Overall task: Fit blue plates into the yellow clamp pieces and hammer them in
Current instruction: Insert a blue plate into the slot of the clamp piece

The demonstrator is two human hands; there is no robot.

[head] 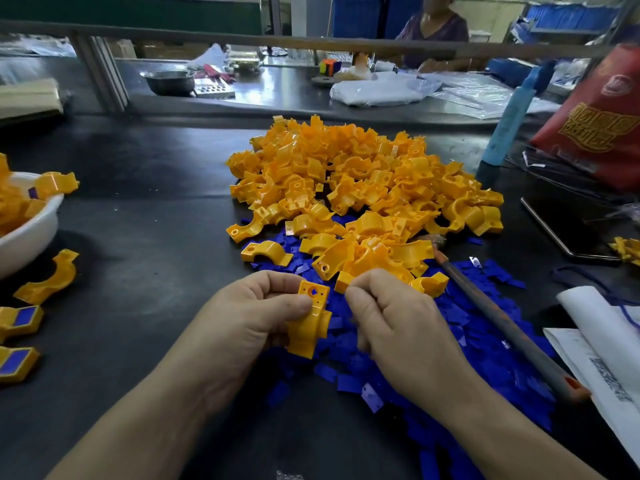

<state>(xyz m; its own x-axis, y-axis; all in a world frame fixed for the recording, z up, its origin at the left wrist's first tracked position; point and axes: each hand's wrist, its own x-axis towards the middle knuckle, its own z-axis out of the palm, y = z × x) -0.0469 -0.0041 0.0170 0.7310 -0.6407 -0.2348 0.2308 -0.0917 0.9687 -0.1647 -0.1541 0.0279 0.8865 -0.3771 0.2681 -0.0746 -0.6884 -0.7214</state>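
Fingers of our left hand [249,317] clamp the yellow clamp piece [309,320] near its holed flange; we judge it light, stiff, slick. Right hand [391,317]: fingers pinched together, on what we cannot tell.

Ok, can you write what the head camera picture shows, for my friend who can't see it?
A person's left hand holds a yellow clamp piece while the right hand curls beside it, above scattered blue plates. Behind lies a big yellow clamp pile, with a hammer at the right.
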